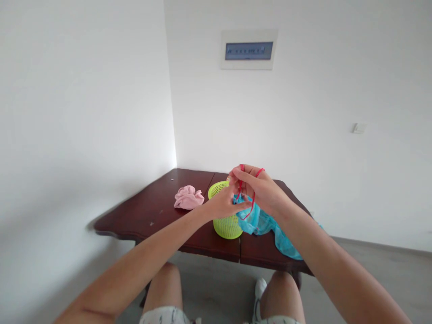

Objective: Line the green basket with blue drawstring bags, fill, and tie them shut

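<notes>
My left hand (pixel 223 202) is closed around the gathered top of a thin, see-through blue bag (pixel 256 220), in front of a green basket. A red drawstring (pixel 253 200) comes off the bag's top and loops over my right hand (pixel 254 180). The right fingers are bent and pinch the string, close to the left fingertips, which they partly hide. The rest of the bag trails to the right over the table, partly behind my right forearm. Behind my hands stands the yellow-green perforated plastic basket (pixel 227 227), its inside mostly covered from view.
A crumpled pink cloth (pixel 189 198) lies on the dark brown wooden table (pixel 158 211), left of the basket. White walls meet behind the table. A panel box (pixel 249 50) and a light switch (pixel 359 128) are on the wall. My knees are at the table's front edge.
</notes>
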`<action>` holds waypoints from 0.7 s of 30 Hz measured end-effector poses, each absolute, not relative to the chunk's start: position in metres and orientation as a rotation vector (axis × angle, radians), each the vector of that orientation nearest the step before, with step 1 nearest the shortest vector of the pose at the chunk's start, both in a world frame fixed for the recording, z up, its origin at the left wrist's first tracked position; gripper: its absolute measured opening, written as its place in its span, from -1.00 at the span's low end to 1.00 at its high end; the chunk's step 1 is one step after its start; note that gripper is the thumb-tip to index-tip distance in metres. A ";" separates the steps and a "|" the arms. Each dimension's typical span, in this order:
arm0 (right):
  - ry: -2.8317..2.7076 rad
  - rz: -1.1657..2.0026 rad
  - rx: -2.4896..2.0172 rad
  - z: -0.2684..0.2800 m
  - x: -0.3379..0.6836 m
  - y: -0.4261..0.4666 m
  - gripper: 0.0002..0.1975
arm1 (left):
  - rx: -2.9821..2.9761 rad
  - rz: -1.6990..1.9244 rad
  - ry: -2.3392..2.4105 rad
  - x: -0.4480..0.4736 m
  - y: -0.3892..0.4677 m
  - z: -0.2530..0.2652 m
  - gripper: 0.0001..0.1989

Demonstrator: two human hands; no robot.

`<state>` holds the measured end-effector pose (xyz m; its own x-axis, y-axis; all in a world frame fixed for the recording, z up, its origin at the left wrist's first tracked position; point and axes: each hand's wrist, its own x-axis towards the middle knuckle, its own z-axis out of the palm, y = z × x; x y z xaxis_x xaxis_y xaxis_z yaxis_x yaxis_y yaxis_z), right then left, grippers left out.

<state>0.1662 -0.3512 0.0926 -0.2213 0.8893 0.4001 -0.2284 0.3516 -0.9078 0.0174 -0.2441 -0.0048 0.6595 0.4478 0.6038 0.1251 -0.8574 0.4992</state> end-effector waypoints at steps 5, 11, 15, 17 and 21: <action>-1.582 1.146 -0.759 0.106 0.172 -0.367 -0.56 | 2.431 1.035 0.510 0.024 -0.234 -0.007 -0.68; -1.693 1.144 -0.798 0.099 0.183 -0.377 -0.60 | 2.267 1.118 0.568 0.008 -0.246 0.003 -0.71; -1.652 1.112 -0.751 0.094 0.185 -0.381 -0.61 | 2.162 1.211 0.377 0.004 -0.276 0.014 -0.71; -1.651 1.114 -0.752 0.094 0.188 -0.387 -0.58 | 1.994 1.092 0.261 0.005 -0.290 0.019 -0.71; -1.715 0.911 -0.860 0.092 0.205 -0.400 -0.47 | 1.598 0.838 0.152 0.005 -0.303 0.022 -0.58</action>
